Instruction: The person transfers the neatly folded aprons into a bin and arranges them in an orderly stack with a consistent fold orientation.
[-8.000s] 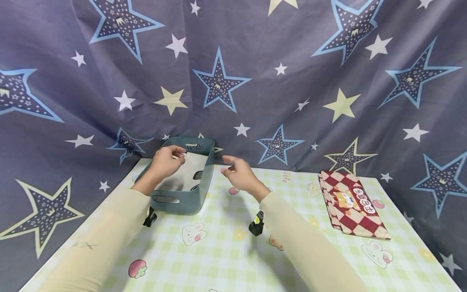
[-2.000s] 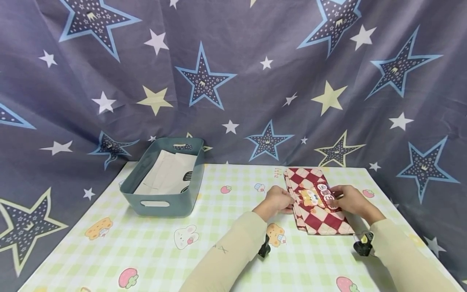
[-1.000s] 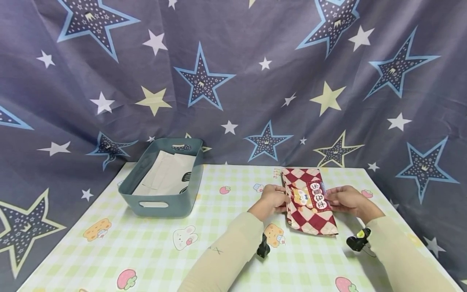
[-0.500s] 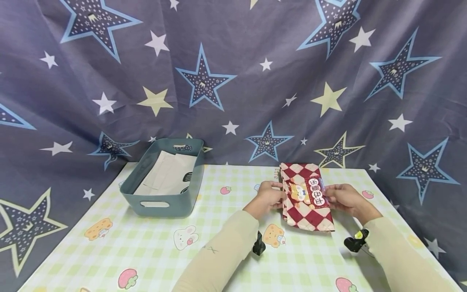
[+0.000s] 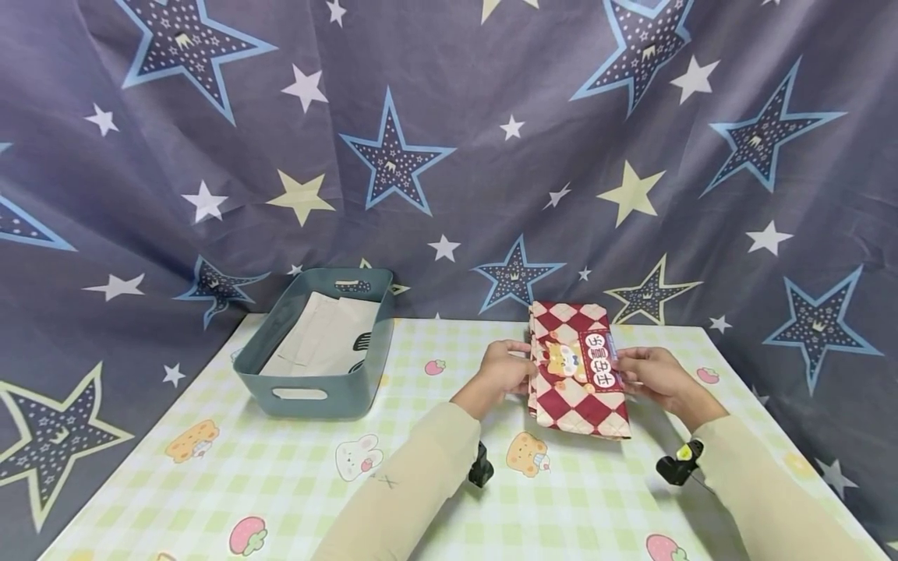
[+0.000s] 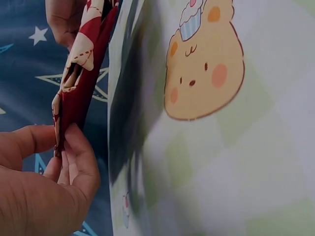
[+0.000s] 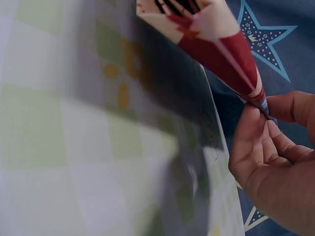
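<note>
A folded red-and-cream diamond-checked cloth (image 5: 578,405), with a bear picture and a patch of white characters, is held just above the table. My left hand (image 5: 503,368) pinches its left edge; in the left wrist view, thumb and fingers of that hand (image 6: 44,187) close on the layered folds. On the opposite edge, my right hand (image 5: 655,375) pinches the cloth. The right wrist view has the same hand (image 7: 275,157) gripping a thin edge of the cloth (image 7: 221,54), whose shadow falls on the tabletop.
At the back left stands a blue-grey plastic basket (image 5: 309,397) containing folded white cloth (image 5: 326,331) with black utensil prints. A green-checked cartoon tablecloth (image 5: 295,499) covers the table. Behind hangs a dark star-patterned curtain (image 5: 449,78).
Earlier my hands were at the basket while the checked cloth lay at the right. Both hands have since taken hold of the cloth, raised it and shifted it left.
</note>
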Demonstrator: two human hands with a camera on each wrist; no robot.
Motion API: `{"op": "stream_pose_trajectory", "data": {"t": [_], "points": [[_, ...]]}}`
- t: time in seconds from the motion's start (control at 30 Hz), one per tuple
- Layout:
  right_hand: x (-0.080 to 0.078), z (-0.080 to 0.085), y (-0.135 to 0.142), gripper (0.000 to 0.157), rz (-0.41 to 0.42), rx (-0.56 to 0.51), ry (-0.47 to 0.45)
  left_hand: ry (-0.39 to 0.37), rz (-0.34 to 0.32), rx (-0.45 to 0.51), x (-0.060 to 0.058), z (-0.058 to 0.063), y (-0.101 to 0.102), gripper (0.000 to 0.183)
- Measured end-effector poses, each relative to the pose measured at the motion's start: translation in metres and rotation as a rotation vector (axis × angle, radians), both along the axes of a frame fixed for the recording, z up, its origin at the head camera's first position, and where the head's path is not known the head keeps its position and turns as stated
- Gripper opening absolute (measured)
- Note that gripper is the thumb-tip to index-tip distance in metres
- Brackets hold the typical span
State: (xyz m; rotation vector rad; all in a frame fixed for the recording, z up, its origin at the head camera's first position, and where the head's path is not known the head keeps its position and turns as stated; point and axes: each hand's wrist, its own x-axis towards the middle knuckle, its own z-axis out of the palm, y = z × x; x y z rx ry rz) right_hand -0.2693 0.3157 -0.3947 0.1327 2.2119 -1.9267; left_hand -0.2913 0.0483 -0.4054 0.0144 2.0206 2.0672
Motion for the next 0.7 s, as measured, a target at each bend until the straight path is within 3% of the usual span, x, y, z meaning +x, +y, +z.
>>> {"op": "stream_pose_trajectory", "data": {"t": [0.7], "points": [[-0.003, 0.016, -0.038, 0.038, 0.014, -0.028, 0.096, 0.092, 0.028, -0.029, 0.001, 0.017, -0.042, 0.048]]}}
